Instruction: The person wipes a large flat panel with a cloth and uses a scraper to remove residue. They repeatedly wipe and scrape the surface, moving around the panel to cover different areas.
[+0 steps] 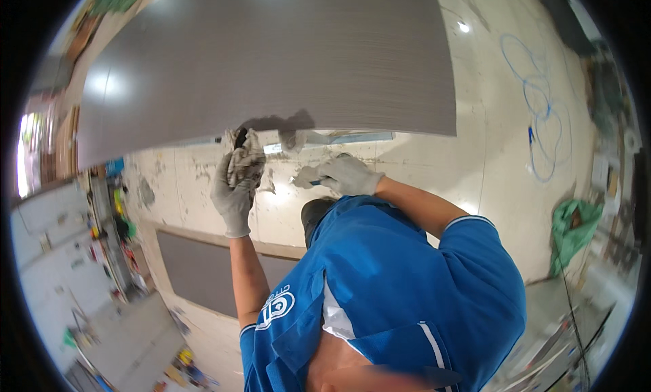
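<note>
One person in a blue short-sleeved shirt (393, 290) with white trim, seen from above; the head and lower body are cut off at the bottom edge.

Two hands, both in grey knit work gloves smeared with pale mortar. The left hand (234, 188) is closed around one crumpled grey rag (245, 158), pressed up at the lower edge of the panel. The right hand (349, 175) is curled tightly about one small tool with a blue handle (315, 183); its working end is hidden behind a lump of mortar, so its kind cannot be told.

One large grey panel (271, 60), smooth with fine horizontal grain and a faint sheen, standing against the wall; its top and left corner are cut off. Both hands sit at the middle of its lower edge, where grey mortar blotches show.

One pale wall surface (434, 161), rough and streaked with dried mortar, below and right of the panel. One second grey panel (196, 273), lower down, partly hidden by the left forearm.

One blue looped scribble (542, 114) near the wall's right edge. One crumpled green bag (573, 226) beyond it. Scattered tools at the lower left, too small to make out.
</note>
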Demonstrator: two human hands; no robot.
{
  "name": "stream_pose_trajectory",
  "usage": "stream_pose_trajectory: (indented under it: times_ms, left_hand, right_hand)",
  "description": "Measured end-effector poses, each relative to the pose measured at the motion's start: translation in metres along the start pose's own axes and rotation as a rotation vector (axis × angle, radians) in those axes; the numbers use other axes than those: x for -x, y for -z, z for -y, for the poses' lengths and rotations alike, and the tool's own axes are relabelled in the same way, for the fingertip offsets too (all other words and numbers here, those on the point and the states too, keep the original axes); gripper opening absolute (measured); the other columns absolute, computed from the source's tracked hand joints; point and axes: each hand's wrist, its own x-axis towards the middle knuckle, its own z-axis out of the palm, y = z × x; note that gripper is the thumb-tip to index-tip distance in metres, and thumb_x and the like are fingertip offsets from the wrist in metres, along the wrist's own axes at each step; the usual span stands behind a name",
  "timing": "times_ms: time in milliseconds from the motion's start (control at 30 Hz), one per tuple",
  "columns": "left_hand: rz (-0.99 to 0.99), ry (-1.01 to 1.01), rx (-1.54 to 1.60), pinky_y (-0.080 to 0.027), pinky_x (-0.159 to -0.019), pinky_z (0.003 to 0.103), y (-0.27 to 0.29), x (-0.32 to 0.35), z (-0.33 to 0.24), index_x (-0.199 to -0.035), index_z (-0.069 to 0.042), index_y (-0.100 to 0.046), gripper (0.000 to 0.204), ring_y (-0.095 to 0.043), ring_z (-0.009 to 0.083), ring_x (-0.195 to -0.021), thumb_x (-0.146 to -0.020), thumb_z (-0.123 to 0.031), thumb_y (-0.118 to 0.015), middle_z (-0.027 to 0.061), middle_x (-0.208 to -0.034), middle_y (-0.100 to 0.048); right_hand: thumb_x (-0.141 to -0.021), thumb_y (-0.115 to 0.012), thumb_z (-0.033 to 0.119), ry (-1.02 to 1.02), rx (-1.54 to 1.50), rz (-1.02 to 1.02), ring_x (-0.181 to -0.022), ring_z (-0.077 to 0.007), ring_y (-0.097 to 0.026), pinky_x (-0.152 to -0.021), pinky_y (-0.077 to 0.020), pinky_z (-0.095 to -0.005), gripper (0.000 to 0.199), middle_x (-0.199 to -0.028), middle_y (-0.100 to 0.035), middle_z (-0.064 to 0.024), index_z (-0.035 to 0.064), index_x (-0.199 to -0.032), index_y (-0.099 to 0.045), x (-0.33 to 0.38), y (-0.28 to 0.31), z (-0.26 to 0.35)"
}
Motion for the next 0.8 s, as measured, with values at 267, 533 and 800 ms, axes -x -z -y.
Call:
stream_pose_trajectory:
  times_ms: [267,533,800]
  left_hand:
    - [0.836,-1.282,-1.014,-0.049,-0.077,0.047,-0.070,-0.122,0.025,-0.106,-0.019,-0.070,0.023,-0.062,0.0299,-0.097,-0.084,-0.016,-0.067,0.0089,-0.115,-0.063]
    - [1.190,-1.598,-0.762,-0.048,-0.076,0.045,-0.241,-0.079,0.012,-0.096,-0.018,-0.062,0.015,-0.061,0.0284,-0.096,-0.083,-0.022,-0.071,0.0117,-0.148,-0.054]
    - [1.260,-1.622,-0.715,-0.049,-0.075,0.043,-0.471,0.032,-0.016,-0.109,-0.025,-0.071,0.020,-0.062,0.0231,-0.087,-0.090,-0.027,-0.068,0.0006,-0.126,-0.062]
  right_hand:
    - [-0.096,-0.064,0.025,-0.808,-0.415,-0.787,-0.105,-0.0352,-0.069,-0.092,-0.0524,-0.0447,0.025,-0.111,-0.072,-0.0187,0.0061,-0.110,-0.072,0.115,-0.063,-0.035]
    - [-0.095,-0.070,0.020,-1.272,-0.734,-1.397,-0.082,-0.0291,-0.071,-0.076,-0.0549,-0.0395,0.020,-0.087,-0.073,-0.0159,0.0022,-0.103,-0.069,0.179,-0.183,-0.026]
    - [-0.096,-0.069,0.017,-1.328,-0.760,-1.631,-0.074,-0.0201,-0.066,-0.070,-0.0523,-0.0356,0.018,-0.084,-0.070,-0.0133,0.0010,-0.104,-0.069,0.208,-0.202,-0.038]
